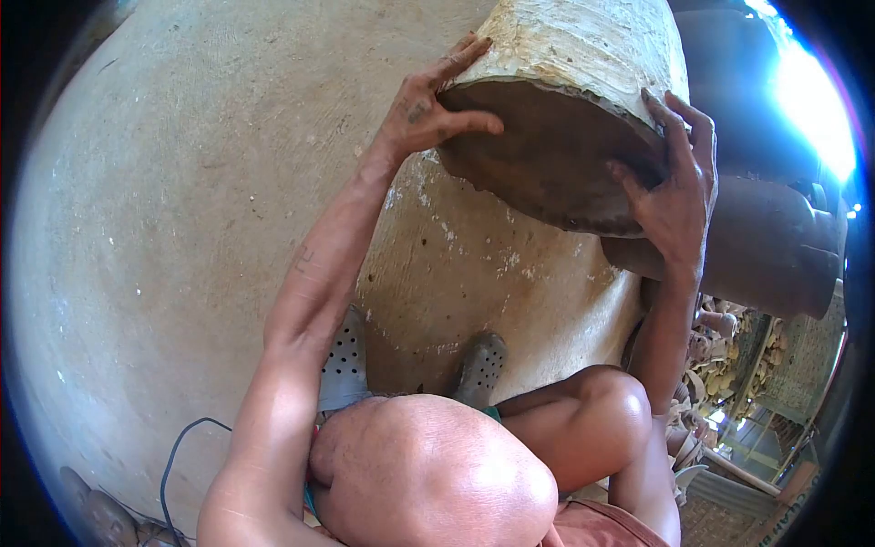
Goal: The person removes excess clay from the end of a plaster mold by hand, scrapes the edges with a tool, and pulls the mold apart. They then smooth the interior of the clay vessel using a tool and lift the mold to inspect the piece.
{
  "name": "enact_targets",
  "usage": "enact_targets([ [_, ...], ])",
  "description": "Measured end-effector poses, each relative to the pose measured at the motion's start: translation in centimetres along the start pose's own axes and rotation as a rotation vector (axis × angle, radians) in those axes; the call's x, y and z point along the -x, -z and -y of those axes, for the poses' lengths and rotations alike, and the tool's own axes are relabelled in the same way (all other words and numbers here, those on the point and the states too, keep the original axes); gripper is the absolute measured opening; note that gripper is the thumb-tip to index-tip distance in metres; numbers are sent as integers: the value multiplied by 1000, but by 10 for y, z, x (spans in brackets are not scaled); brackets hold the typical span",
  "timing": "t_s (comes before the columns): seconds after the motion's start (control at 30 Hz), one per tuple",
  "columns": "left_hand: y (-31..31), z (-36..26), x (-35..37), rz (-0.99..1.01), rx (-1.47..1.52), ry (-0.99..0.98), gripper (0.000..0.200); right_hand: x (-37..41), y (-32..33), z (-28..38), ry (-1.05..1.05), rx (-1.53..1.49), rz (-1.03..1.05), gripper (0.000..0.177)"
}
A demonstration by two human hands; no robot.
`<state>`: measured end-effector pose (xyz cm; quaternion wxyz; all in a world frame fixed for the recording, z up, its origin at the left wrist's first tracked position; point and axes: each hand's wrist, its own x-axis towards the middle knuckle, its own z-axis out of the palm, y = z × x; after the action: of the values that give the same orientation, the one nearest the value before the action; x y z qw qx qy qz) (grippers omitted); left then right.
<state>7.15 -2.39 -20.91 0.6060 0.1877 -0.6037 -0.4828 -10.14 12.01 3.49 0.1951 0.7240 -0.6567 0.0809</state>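
A large pale, rough-walled round form [592, 41] is at the top of the view, tilted so that its dark brown round end [538, 150] faces me. The edge of that end is ragged. My left hand [424, 109] grips its left edge, fingers along the pale wall and thumb across the dark end. On the right edge, my right hand [679, 182] has its fingers against the outer wall and its thumb over the dark end. Both arms reach forward around my bent knees.
Large dark brown cylindrical pieces [761, 242] lie to the right. Beyond them is a pile of small pieces [729, 356]. My feet in perforated grey shoes [480, 369] rest on the stained floor [210, 246]. A thin cable [167, 483] curves at the lower left, near some dark rounded objects [105, 515].
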Motion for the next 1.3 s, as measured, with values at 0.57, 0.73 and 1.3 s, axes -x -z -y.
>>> enact_targets([
  [0.57, 11, 20, 20, 14, 43, 120, 100, 2, -1, 7, -9, -9, 16, 77],
  [0.73, 10, 36, 21, 33, 44, 167, 94, 1, -1, 9, -58, -43, 36, 77],
  [1.3, -3, 40, 31, -121, 8, 216, 84, -3, -4, 16, -39, -1, 45, 74],
])
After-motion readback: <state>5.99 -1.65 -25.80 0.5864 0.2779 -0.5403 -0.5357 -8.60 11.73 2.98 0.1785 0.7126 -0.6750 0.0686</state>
